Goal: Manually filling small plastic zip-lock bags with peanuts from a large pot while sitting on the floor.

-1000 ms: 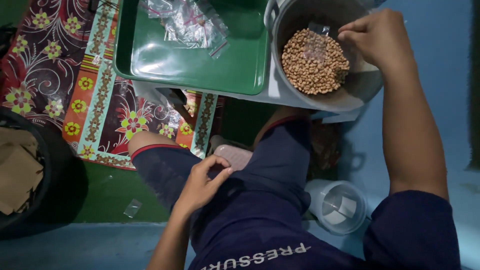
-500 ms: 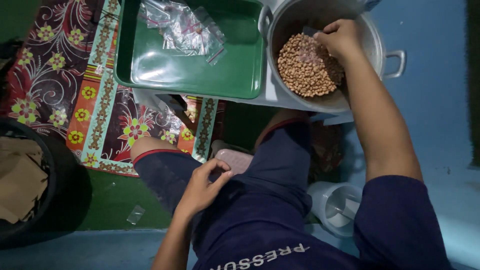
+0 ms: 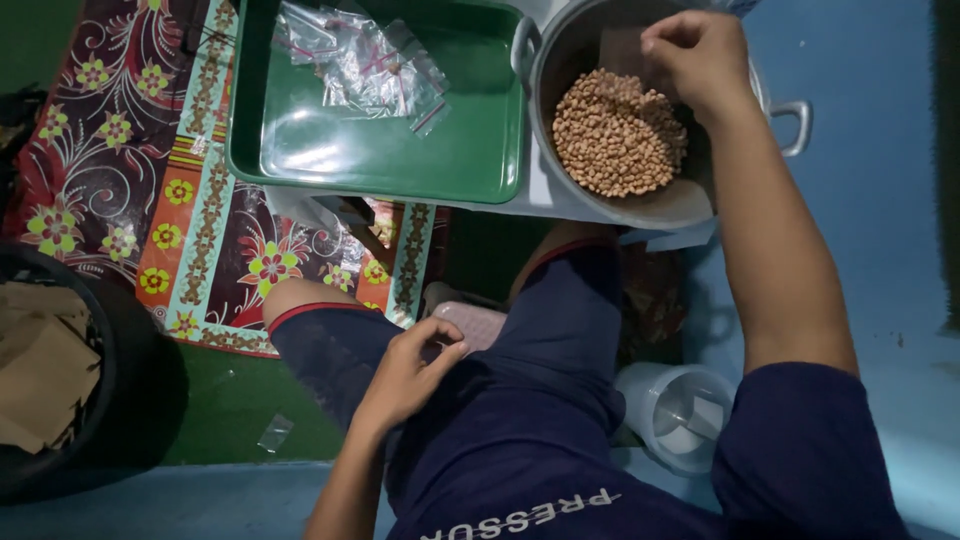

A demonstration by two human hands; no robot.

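Metal pot (image 3: 790,105), right hand (image 3: 700,55) pinched above peanuts (image 3: 618,135)

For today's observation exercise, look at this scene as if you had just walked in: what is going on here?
A person sits on the floor. Their right hand reaches over a metal pot holding a heap of peanuts, fingertips pinched at the pot's far side. Their left hand rests on the lap beside a pinkish object. Next to the pot, a green tray holds small clear plastic bags. A patterned mat lies below.
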